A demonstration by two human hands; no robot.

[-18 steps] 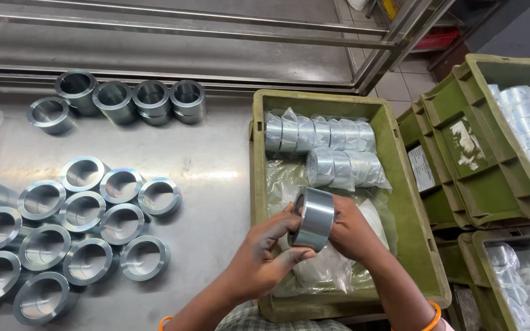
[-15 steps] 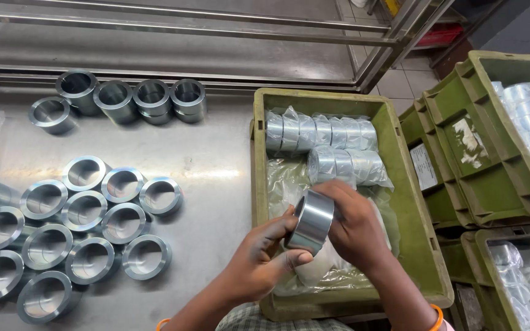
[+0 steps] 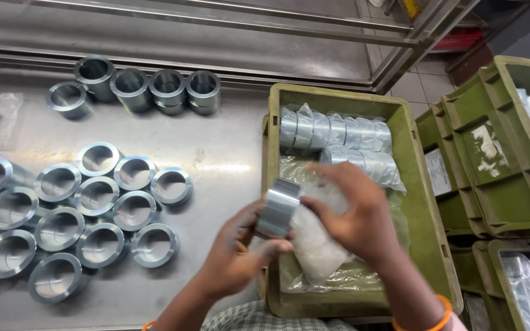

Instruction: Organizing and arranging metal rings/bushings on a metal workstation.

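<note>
The metal ring (image 3: 277,208) is lower and more to the left than before. A moment ago it stood up between both hands, over the middle of the green crate (image 3: 413,184). Now it is tipped over to the side, at the crate's left wall. The left hand (image 3: 240,251) has moved under it and holds it from below. The right hand (image 3: 354,211) has let go of the ring's side and now grips the clear plastic bag (image 3: 317,245), which is bunched up against the ring. Both hands have come down, closer to the person
</note>
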